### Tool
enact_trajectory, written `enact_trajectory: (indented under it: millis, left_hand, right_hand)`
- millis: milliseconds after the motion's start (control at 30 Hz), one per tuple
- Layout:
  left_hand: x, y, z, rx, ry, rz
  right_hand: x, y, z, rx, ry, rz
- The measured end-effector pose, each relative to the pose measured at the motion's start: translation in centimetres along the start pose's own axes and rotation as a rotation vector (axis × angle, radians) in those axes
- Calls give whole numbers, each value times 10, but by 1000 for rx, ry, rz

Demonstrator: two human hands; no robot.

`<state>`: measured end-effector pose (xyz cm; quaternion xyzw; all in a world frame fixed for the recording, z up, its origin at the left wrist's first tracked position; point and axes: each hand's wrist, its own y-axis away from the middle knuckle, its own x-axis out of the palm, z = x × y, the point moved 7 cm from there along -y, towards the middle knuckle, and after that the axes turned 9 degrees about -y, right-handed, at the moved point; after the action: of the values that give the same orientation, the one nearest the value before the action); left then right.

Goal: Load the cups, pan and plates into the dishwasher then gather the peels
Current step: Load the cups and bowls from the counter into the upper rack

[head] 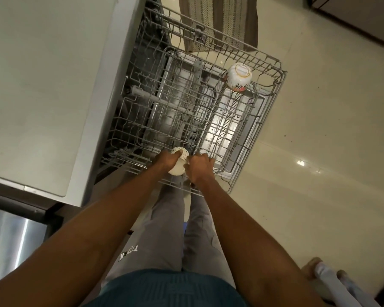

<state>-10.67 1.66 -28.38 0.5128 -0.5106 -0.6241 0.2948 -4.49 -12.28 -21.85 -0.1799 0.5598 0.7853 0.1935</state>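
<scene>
Both hands meet over the near edge of the pulled-out upper rack [273, 63] of the dishwasher; the left hand [167, 160] curls round a white patterned cup [179, 161], tipped on its side, probably so it can go in mouth-down to drain; the right hand [200, 168] is curled beside the cup, seemingly pinching its handle, though that part is hidden; a flowered cup [238, 77] already sits upturned in the far corner, well apart; no pan, plates or peels are in view.

Grey coated-wire rack [262, 120], glossy ceramic cup [238, 77], polished floor tiles [330, 107].
</scene>
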Motion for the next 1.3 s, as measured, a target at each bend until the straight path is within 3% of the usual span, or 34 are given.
enact_trajectory:
  millis: [333, 533, 967, 1300]
  left_hand:
    - [-2, 43, -14, 18, -144, -27]
    - [-21, 73, -16, 123, -237, -61]
    - [-89, 206, 0, 357, -506, -431]
    - [-113, 272, 79, 397, -218, -557]
  right_hand:
    - [-32, 13, -27, -2, -229, -87]
    - [-49, 37, -69, 136, -316, -132]
    - [-71, 111, 42, -184, -190, -122]
    - [-47, 157, 101, -337, 3, -54]
